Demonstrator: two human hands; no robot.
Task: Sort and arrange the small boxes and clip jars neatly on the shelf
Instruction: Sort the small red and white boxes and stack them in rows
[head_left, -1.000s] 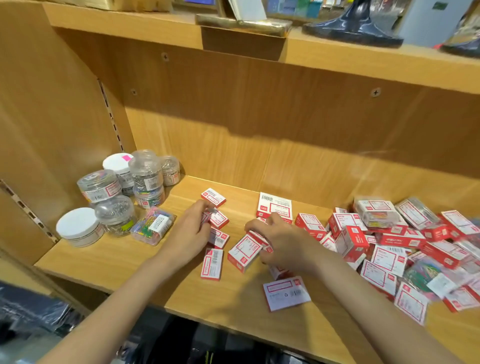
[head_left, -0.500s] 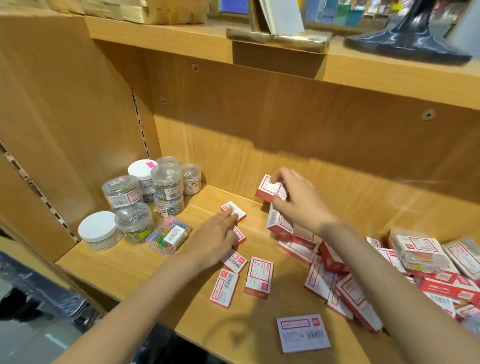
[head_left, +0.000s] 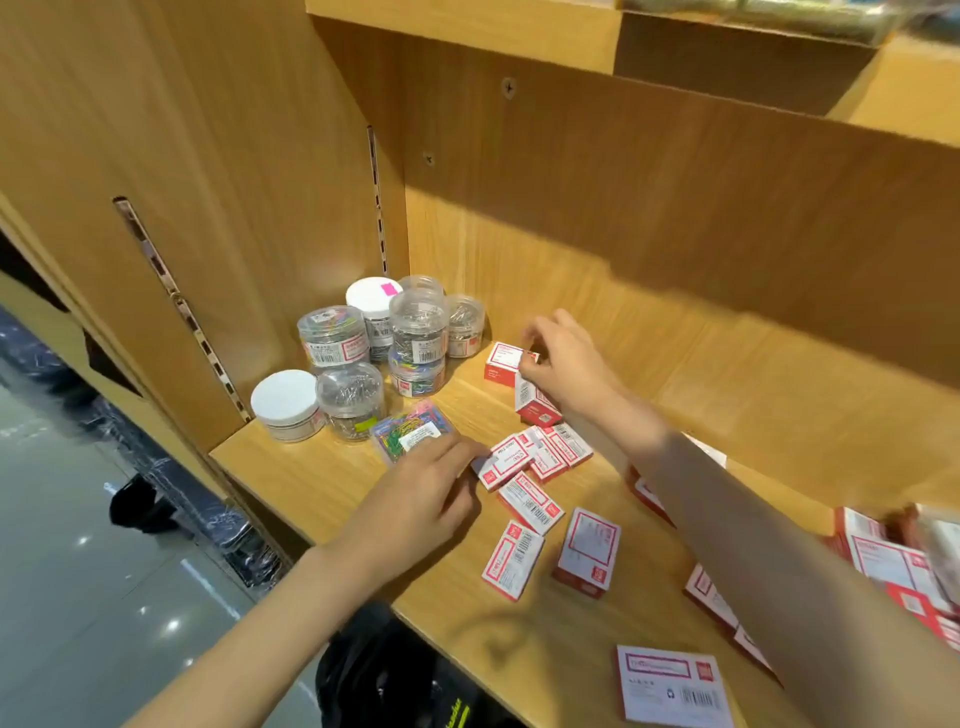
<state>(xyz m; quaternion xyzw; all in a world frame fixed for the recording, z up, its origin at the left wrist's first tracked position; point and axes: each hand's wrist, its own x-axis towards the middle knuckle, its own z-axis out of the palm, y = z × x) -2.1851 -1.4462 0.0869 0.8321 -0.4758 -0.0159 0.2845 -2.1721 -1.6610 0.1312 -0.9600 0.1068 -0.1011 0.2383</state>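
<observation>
While the right hand (head_left: 563, 364) pinched a red box (head_left: 503, 362) beside the clip jars (head_left: 418, 332), the left hand (head_left: 421, 499), its fingers resting open on another box (head_left: 505, 461), risked nudging those jars over.

Wooden shelf (head_left: 322, 483) with clip jars (head_left: 358, 358) at left, small boxes (head_left: 530, 483) scattered rightward.

Right hand (head_left: 563, 364) pinches a red box (head_left: 503, 364) — left hand (head_left: 415, 506) touches another box (head_left: 503, 461).
</observation>
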